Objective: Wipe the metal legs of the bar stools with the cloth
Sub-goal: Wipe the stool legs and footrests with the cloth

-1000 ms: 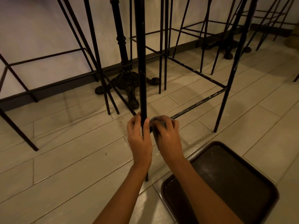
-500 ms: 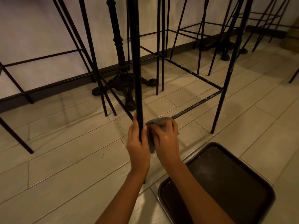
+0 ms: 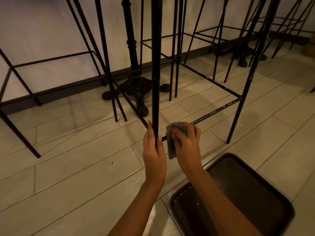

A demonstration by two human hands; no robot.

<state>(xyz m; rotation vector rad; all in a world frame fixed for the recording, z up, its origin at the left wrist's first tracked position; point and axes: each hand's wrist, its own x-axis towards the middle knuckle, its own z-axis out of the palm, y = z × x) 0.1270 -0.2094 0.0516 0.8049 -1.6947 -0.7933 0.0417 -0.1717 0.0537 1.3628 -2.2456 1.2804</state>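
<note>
While the left hand (image 3: pixel 154 151) is gripping the near stool leg (image 3: pixel 156 65) low down, fingers curled round it, the right hand (image 3: pixel 187 144) is clamping the grey cloth (image 3: pixel 171 149) over the footrest bar (image 3: pixel 219 109), just beside that leg. The person is probably rubbing the bar at its joint. For a good pass, the cloth should be wrapping the whole bar and travelling outward along its pale-speckled stretch, the left hand steadying that leg. A dark tray (image 3: pixel 255 193) is lying nearby on the floor (image 3: pixel 68 167).
</note>
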